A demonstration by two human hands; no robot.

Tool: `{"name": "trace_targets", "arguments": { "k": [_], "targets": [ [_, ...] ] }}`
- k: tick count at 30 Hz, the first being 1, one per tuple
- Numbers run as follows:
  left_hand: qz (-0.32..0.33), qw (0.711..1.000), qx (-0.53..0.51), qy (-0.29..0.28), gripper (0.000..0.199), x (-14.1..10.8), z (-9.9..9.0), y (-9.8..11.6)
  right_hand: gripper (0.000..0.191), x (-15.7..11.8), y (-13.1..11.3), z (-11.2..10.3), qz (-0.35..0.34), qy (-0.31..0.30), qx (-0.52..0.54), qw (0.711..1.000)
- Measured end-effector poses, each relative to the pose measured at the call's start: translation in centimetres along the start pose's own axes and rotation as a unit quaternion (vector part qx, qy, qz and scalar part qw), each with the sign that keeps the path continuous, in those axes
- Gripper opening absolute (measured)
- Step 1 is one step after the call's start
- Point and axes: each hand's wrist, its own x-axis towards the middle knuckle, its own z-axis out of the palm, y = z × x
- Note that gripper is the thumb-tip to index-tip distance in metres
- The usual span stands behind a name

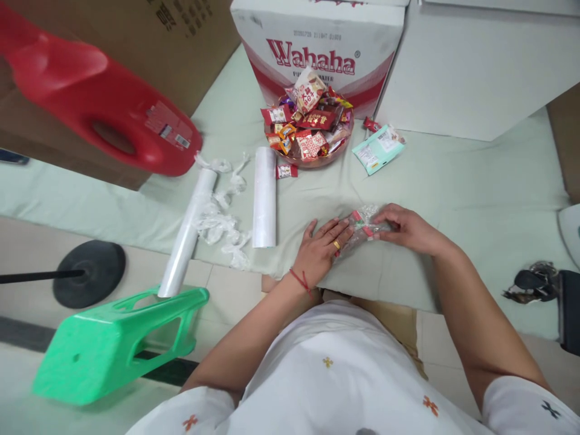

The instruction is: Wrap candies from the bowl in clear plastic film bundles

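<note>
A clear plastic bag (pixel 362 225) with red and green items inside lies on the cloth-covered table near its front edge. My left hand (pixel 319 246) rests on the bag's left part, fingers stretched out and covering some of it. At the bag's right end, my right hand (pixel 405 228) pinches the crinkled plastic between thumb and fingers. What exactly the bag contains is hard to make out. Behind it stands a bowl (pixel 312 162) heaped with wrapped snacks and candies. Left of the bag is a roll of clear plastic bags (pixel 264 196).
Another plastic roll (pixel 188 232) and crumpled plastic strips (pixel 217 220) lie at left. A mint-green packet (pixel 379 149) sits right of the bowl. A Wahaha carton (pixel 317 36), a red jug (pixel 67 90), a green stool (pixel 90 350) and keys (pixel 534 281) surround the workspace.
</note>
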Motion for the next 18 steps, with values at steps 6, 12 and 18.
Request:
{"name": "trace_targets", "arguments": {
  "k": [6,12,18],
  "targets": [
    [0.001,1.0,0.005,0.002,0.058,0.0,0.0,0.0,0.04,0.8,-0.8,-0.9,0.109,-0.085,0.139,0.981],
    [0.017,1.0,0.005,0.005,0.053,0.0,0.0,-0.1,0.05,1.9,-1.5,-1.1,0.152,-0.139,0.167,0.964],
    [0.016,1.0,-0.005,0.004,0.054,0.0,0.0,-0.2,0.043,2.4,0.2,-3.6,0.174,0.041,0.105,0.978]
  ]
}}
